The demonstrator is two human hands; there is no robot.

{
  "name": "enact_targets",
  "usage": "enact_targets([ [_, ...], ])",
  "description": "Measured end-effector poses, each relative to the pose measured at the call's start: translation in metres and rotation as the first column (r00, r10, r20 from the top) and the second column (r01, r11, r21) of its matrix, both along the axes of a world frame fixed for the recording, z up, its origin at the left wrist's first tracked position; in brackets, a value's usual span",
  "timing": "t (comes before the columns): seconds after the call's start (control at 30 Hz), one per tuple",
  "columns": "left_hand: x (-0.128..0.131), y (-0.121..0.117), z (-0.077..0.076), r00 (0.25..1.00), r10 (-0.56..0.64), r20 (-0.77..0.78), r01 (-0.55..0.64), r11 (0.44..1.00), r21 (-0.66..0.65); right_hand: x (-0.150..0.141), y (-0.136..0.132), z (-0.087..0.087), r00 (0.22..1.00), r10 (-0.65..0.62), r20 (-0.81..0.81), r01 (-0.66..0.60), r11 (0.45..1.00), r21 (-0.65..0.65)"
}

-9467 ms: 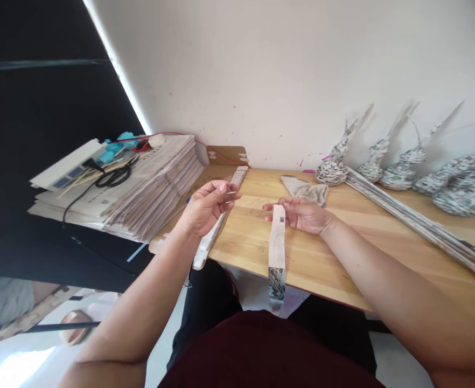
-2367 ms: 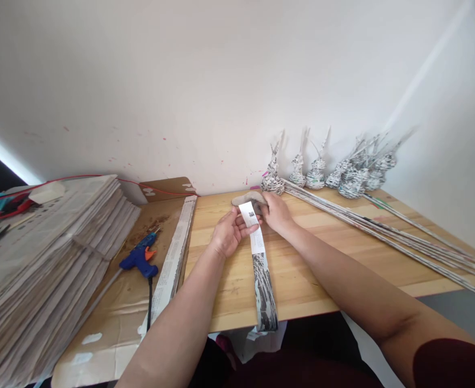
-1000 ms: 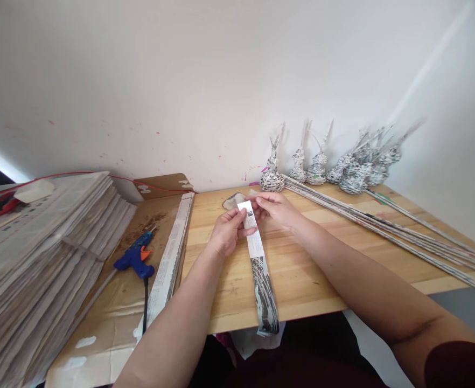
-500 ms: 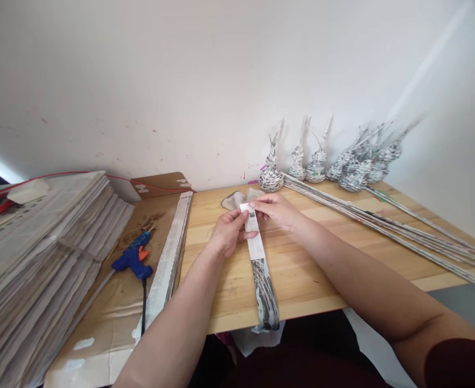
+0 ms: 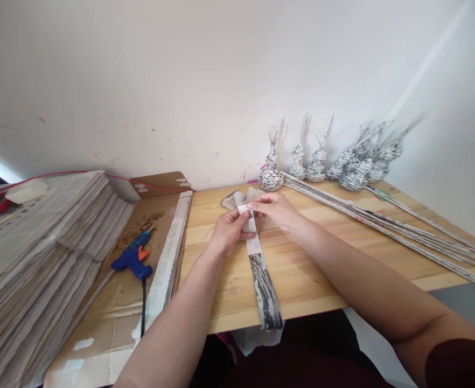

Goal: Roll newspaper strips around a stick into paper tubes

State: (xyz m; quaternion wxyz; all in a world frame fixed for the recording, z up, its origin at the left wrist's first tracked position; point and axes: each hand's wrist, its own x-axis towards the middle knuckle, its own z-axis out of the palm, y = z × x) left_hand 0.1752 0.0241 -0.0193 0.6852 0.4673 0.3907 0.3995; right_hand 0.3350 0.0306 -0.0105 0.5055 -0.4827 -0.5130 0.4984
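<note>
A long newspaper strip (image 5: 263, 285) runs from my fingers down across the wooden table and over its front edge. Its upper part is white with print, the lower part a dark picture. My left hand (image 5: 230, 229) pinches the strip's left side near the far end, thumb on top. At the top corner my right hand (image 5: 276, 210) is closed on the same end, with its thumb and forefinger on the paper. Just beyond the strip's tip lies a crumpled greyish cloth (image 5: 234, 199), partly hidden by my hands.
Woven paper figures (image 5: 271, 175) stand along the wall. Long rolled paper sticks (image 5: 367, 218) lie across the table's right side. To the left are a blue glue gun (image 5: 132, 261) on cardboard, a stack of newspaper strips (image 5: 168, 258) and a tall pile of folded newspapers (image 5: 76, 258).
The far end of the strip looks shorter, seemingly folded or curled over at my fingertips. Its lower end has shifted slightly right. Both hands stay almost in place.
</note>
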Motion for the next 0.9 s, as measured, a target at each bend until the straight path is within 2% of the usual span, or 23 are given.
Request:
enact_targets([
  [0.23, -0.0004, 0.0001, 0.0017, 0.998, 0.001, 0.056, 0.004, 0.996, -0.094, 0.0042, 0.0001, 0.0031, 0.992, 0.129, -0.013, -0.129, 0.991, -0.039],
  [0.4, -0.0035, 0.0030, 0.0027, 0.992, -0.008, 0.130, 0.027, 0.989, -0.147, 0.0045, -0.0002, 0.0026, 0.994, 0.111, -0.012, -0.112, 0.993, -0.038],
  [0.6, -0.0058, 0.0047, 0.0023, 0.990, -0.023, 0.141, 0.045, 0.987, -0.156, 0.0039, -0.0011, 0.0026, 0.994, 0.110, -0.004, -0.110, 0.993, -0.035],
  [0.77, -0.0063, 0.0064, 0.0032, 0.978, 0.016, 0.206, 0.020, 0.985, -0.172, 0.0077, -0.0041, 0.0041, 0.960, 0.277, 0.024, -0.275, 0.958, -0.081],
  [0.9, -0.0066, 0.0083, 0.0039, 0.976, 0.045, 0.215, -0.004, 0.983, -0.184, 0.0063, -0.0051, -0.0038, 0.876, 0.483, 0.013, -0.480, 0.873, -0.091],
])
